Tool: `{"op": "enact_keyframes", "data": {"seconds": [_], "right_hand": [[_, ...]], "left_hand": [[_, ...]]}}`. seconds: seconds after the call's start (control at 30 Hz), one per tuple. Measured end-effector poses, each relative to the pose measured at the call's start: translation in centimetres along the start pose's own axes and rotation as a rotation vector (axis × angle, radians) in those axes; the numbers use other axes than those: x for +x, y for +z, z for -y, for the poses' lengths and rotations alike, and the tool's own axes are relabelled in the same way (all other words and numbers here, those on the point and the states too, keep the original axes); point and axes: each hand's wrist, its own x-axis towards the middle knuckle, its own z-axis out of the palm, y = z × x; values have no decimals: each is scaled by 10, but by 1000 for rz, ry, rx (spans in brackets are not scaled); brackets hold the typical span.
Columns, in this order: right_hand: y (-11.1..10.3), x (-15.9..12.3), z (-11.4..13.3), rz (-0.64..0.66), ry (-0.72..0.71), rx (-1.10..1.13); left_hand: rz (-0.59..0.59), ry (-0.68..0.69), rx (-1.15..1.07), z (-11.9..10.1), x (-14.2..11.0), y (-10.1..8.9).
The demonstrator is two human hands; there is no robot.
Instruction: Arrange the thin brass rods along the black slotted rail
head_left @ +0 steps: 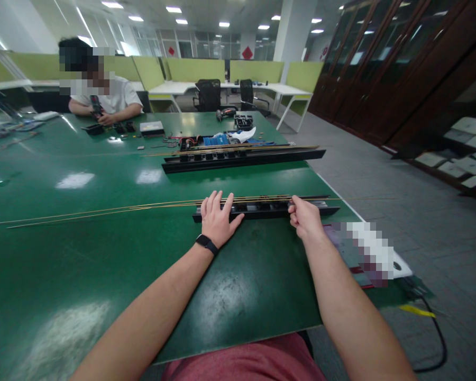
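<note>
I see my left hand (218,221) lying flat on a long black rail (262,210) near the right edge of the green surface (103,254). Its fingers (227,203) are spread out and press down on the rail, holding nothing. A black watch (206,244) sits on that wrist. My right hand (306,218) is at the other end of the same rail. Its fingers are curled tight and pinch the thin brass rods (103,210) where they run along the top of the rail. The rods stretch far to the left across the surface. A second black rail (244,158) with more rods lies farther back, well apart. Another person (103,98) sits at the far side, hands busy with a small dark thing I cannot make out.
</note>
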Motion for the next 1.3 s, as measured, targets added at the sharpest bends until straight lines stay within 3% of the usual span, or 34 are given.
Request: {"op": "enact_keyframes", "data": {"seconds": [0.13, 0.37, 0.67, 0.87, 1.13, 1.3], "right_hand": [[1, -1, -1, 30, -3, 0], [-3, 4, 4, -97, -10, 33], [1, 0, 0, 12, 0, 4], [-2, 3, 4, -117, -17, 39], [2, -2, -1, 40, -8, -5], [0, 1, 0, -16, -26, 19]], "left_hand": [[-13, 2, 6, 0, 0, 1], [-13, -1, -15, 0, 0, 1], [-14, 2, -15, 0, 0, 1], [-10, -2, -10, 0, 0, 1], [-10, -1, -12, 0, 0, 2], [-5, -4, -15, 0, 0, 1]]}}
